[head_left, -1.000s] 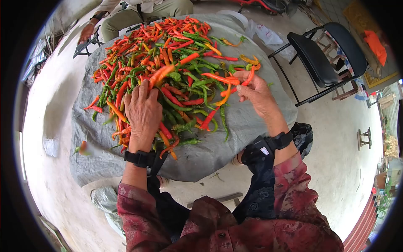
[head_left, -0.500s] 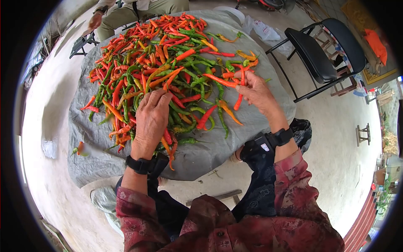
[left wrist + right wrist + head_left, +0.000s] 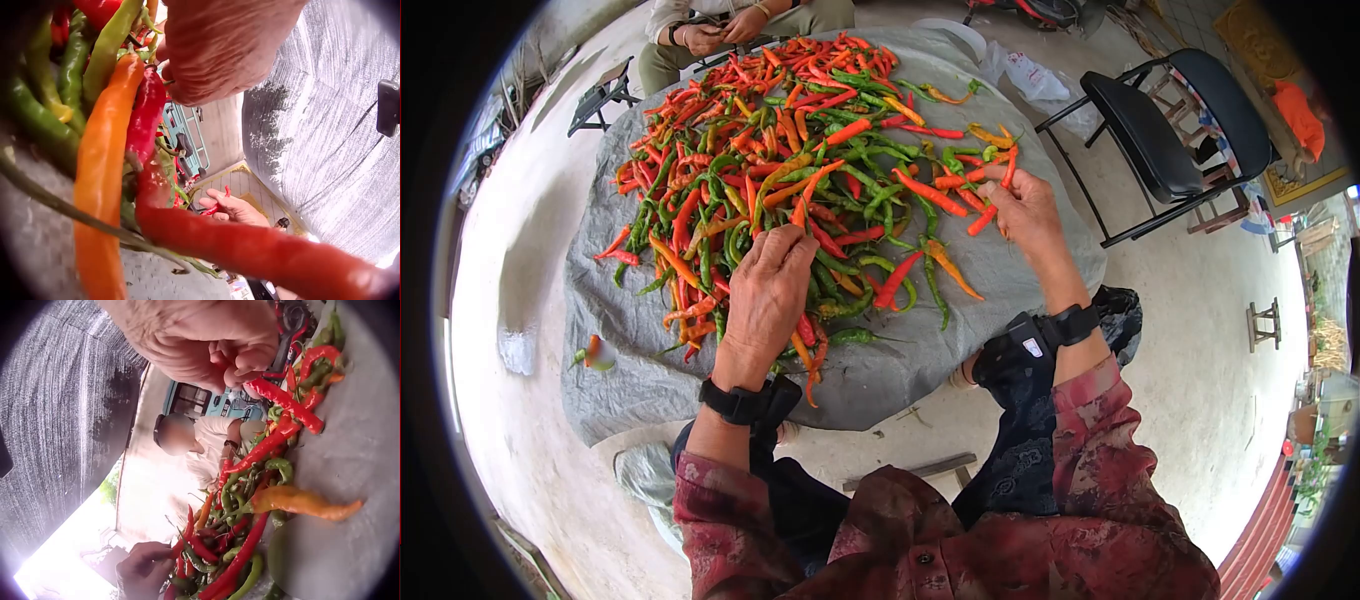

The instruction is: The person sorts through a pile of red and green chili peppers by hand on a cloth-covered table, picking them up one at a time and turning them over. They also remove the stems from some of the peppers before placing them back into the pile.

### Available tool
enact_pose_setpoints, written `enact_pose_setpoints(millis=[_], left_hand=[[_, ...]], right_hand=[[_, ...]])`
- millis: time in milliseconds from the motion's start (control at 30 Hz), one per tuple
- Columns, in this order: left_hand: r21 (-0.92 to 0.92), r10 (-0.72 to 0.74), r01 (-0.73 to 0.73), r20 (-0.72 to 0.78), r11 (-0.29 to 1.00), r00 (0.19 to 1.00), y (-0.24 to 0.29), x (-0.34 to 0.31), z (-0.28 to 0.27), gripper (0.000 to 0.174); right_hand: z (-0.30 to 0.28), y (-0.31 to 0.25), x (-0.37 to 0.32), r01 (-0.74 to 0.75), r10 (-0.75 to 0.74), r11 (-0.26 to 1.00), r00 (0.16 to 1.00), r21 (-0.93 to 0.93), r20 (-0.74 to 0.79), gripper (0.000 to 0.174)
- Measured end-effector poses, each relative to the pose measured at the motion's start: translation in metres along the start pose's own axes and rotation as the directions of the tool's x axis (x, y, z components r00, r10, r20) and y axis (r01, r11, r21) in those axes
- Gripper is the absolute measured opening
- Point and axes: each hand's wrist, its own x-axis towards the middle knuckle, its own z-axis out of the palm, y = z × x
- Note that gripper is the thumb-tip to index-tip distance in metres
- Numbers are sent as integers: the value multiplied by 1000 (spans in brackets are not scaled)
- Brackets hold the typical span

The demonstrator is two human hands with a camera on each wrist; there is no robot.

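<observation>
The heap of red, orange and green peppers (image 3: 700, 170) lies on a grey cloth (image 3: 1000, 310). At the heap's near side, my left hand (image 3: 770, 290) has its fingers curled round the lower end of an orange-red pepper (image 3: 805, 200); its fingertips are partly hidden. My right hand (image 3: 1032, 220) is raised over the cloth's right part, pinching red peppers (image 3: 1010, 167) between thumb and fingers. From the right wrist, one red pepper (image 3: 284, 400) sticks out of that hand (image 3: 200, 337). An orange pepper (image 3: 950, 268) rests on the cloth between the hands.
Across the heap another person sits, hands (image 3: 725, 32) together. A black folding chair (image 3: 1145, 140) stands to the right, with a white plastic bag (image 3: 1035, 75) near it. A small stool (image 3: 603, 97) is at the far left.
The orange pepper hanging at my right hand has dropped onto the cloth. My left hand has shifted right and slightly nearer me. The other person's hands have come together.
</observation>
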Motion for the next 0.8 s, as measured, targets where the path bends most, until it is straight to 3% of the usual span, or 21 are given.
enact_pose_setpoints(millis=[67, 300, 500, 533, 567, 700, 767, 800], left_hand=[[14, 0, 0, 10, 1000, 1000, 1, -1, -2, 23], [12, -8, 7, 28, 1000, 1000, 4, 0, -2, 21], [25, 6, -8, 47, 1000, 999, 5, 0, -1, 19], [25, 2, -3, 54, 1000, 999, 5, -1, -1, 19], [26, -3, 1, 62, 1000, 998, 4, -1, -1, 18], [29, -14, 12, 82, 1000, 996, 6, -3, 0, 18], [31, -4, 2, 82, 1000, 997, 7, -3, -1, 18], [31, -1, -2, 86, 1000, 996, 7, -3, -1, 18]], right_hand=[[-4, 0, 0, -61, 61, 997, 998, 52, 5, 25], [-16, -6, 1, -59, 60, 998, 998, 24, -37, 36], [-18, 7, 6, -129, 130, 991, 990, -19, 57, 33], [-13, 15, 6, 35, -59, 919, 997, -394, -48, 33], [-10, 23, 7, 137, -270, 682, 960, -719, -73, 34], [9, -4, 2, 75, -230, 769, 959, -634, -165, 42], [20, -10, 2, 268, -229, 816, 963, -512, 139, 44], [29, -9, 1, 265, -227, 818, 964, -510, 136, 44]])
